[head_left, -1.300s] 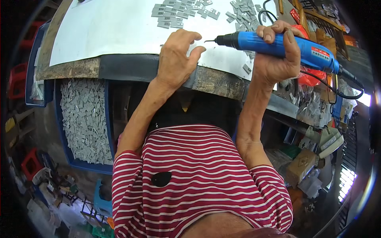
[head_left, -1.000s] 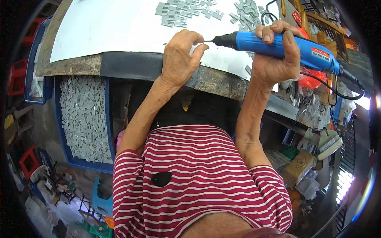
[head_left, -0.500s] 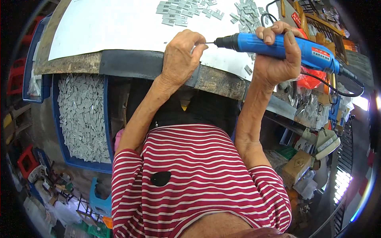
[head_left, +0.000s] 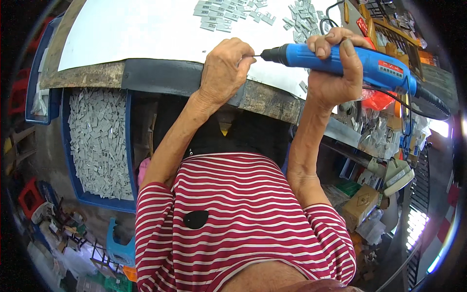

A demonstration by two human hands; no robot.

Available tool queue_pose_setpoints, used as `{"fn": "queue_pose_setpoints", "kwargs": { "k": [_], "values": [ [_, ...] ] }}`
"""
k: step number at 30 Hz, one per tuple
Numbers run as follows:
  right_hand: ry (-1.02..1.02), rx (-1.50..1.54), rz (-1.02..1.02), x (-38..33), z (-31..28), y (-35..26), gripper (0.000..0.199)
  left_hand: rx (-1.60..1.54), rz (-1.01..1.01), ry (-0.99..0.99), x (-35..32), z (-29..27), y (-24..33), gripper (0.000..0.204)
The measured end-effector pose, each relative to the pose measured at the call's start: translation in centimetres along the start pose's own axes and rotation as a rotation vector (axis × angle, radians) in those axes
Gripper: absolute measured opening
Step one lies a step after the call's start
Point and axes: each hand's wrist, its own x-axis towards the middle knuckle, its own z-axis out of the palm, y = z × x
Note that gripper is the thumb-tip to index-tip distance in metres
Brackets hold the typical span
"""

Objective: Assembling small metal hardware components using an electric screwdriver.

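Gripping the blue screwdriver (head_left: 370, 61) in the right hand (head_left: 333, 83). Pinching the left hand (head_left: 224, 69), earlier gaping, closed at the bit (head_left: 257, 55), seemingly guiding it, hiding anything held.

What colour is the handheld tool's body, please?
The tool's body is blue, best seen in the head view.

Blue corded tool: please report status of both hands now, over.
Right hand grips blue corded tool. Left hand pinched at tip of thin bit; anything inside hidden. Grey pieces lie beyond on white sheet; nothing seen blocking the bit.
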Motion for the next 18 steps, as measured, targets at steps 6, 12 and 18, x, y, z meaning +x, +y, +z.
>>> {"fn": "queue_pose_setpoints", "kwargs": {
  "k": [6,12,18],
  "values": [
    [0.006,-0.043,0.022,0.2,0.2,-0.2,0.012,-0.012,-0.062,-0.031,-0.2,-0.4,0.3,0.009],
    [0.001,-0.029,-0.013,0.4,-0.4,-0.9,0.013,0.13,0.022,-0.004,0.7,-1.5,-0.3,0.015],
    [0.041,-0.022,-0.006,0.3,-1.0,-0.9,0.014,0.592,0.136,0.008,2.5,-2.9,-2.2,0.016]
  ]
}}
